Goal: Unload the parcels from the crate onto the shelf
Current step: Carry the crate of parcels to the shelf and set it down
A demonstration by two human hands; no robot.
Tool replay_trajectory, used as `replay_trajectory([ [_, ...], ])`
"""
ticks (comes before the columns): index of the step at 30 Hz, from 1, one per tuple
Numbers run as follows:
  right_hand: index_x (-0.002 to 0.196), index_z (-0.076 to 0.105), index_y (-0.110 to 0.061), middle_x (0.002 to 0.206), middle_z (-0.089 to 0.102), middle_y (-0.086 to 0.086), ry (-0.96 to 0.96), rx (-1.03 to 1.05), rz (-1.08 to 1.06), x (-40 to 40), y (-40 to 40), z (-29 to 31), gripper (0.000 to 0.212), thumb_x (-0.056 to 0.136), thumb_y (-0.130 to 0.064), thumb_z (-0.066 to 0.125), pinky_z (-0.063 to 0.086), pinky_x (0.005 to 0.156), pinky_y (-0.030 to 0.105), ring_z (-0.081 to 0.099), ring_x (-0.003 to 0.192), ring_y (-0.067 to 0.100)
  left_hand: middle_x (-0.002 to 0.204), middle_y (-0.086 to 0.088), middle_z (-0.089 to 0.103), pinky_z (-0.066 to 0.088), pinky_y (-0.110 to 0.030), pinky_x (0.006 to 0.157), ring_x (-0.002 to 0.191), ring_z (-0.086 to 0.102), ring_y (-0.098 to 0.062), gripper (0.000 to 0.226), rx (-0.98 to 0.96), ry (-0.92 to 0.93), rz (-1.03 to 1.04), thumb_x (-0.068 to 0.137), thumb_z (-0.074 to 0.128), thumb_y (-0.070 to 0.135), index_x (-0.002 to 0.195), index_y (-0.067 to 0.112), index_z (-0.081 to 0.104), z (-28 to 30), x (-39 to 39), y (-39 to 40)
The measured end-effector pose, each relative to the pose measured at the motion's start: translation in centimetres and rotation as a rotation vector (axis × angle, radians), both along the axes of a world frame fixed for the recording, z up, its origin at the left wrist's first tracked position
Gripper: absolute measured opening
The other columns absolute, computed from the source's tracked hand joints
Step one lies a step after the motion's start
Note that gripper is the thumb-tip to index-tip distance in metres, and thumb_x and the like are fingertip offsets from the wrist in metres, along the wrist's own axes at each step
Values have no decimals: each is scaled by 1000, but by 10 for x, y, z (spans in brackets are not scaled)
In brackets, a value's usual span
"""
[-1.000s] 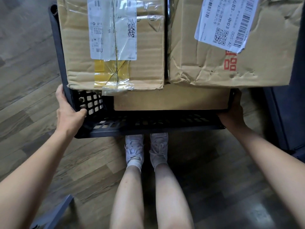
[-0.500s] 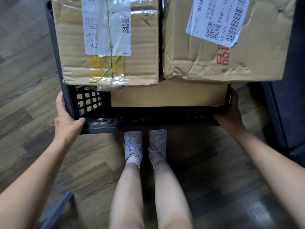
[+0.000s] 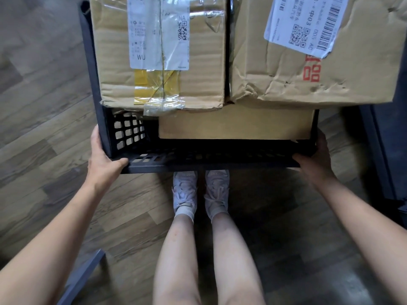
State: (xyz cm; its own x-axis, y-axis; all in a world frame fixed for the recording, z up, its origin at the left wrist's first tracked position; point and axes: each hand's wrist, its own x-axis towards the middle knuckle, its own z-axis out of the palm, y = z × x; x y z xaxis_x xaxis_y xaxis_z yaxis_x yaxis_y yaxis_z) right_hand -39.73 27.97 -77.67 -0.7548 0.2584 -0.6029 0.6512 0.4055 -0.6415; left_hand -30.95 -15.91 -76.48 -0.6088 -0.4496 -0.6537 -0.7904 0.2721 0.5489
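The left hand [image 3: 103, 158] and right hand [image 3: 317, 156] grip the near corners of the loaded crate [image 3: 211, 158], carrying it; next it seemingly needs setting down before the parcels [image 3: 160, 51] can be lifted out.

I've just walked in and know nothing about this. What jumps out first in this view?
A black crate piled with cardboard parcels fills the top: a taped box on the left, a crumpled box with a barcode label on the right. The left hand and right hand grip its near corners, above white sneakers on a wooden floor.
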Motion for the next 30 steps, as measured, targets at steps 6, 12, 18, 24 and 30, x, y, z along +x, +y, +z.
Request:
replay_trajectory([
  [6, 125, 44, -25, 97, 59, -13, 4, -116, -104, 1, 1, -1, 76, 68, 26, 47, 50, 57, 12, 63, 78, -9, 130, 12, 47, 39, -24, 107, 119, 48, 6, 96, 106, 107, 2, 67, 61, -13, 142, 33, 22, -8, 3, -5],
  [12, 106, 55, -39, 86, 70, -19, 0, -210, -164, 0, 1, -1, 77, 65, 25, 43, 53, 57, 18, 65, 79, -2, 128, 7, 49, 39, -19, 104, 117, 49, 3, 92, 110, 184, 47, 70, 53, -27, 135, 32, 26, -7, -1, 2],
  [18, 116, 47, -28, 100, 62, 0, 15, -268, -162, -11, -2, 10, 75, 68, 29, 41, 52, 77, 26, 61, 93, 11, 130, 1, 50, 45, -6, 89, 107, 55, 11, 89, 128, 190, 25, 73, 51, -27, 133, 34, 28, 1, -12, -6],
  [24, 109, 50, -29, 98, 59, 1, 11, -316, -131, -19, -6, 27, 69, 71, 29, 41, 50, 78, 24, 57, 94, 12, 127, 4, 53, 43, -1, 86, 109, 55, 6, 88, 119, 179, -41, 73, 48, -29, 138, 29, 33, 15, -27, -17],
  [30, 101, 57, -30, 88, 70, -13, 33, -335, -111, -28, -14, 48, 65, 73, 27, 43, 50, 86, 29, 59, 101, 16, 124, 6, 54, 42, -1, 86, 108, 55, 3, 87, 99, 174, -14, 71, 47, -30, 132, 31, 38, 38, -29, -25],
])
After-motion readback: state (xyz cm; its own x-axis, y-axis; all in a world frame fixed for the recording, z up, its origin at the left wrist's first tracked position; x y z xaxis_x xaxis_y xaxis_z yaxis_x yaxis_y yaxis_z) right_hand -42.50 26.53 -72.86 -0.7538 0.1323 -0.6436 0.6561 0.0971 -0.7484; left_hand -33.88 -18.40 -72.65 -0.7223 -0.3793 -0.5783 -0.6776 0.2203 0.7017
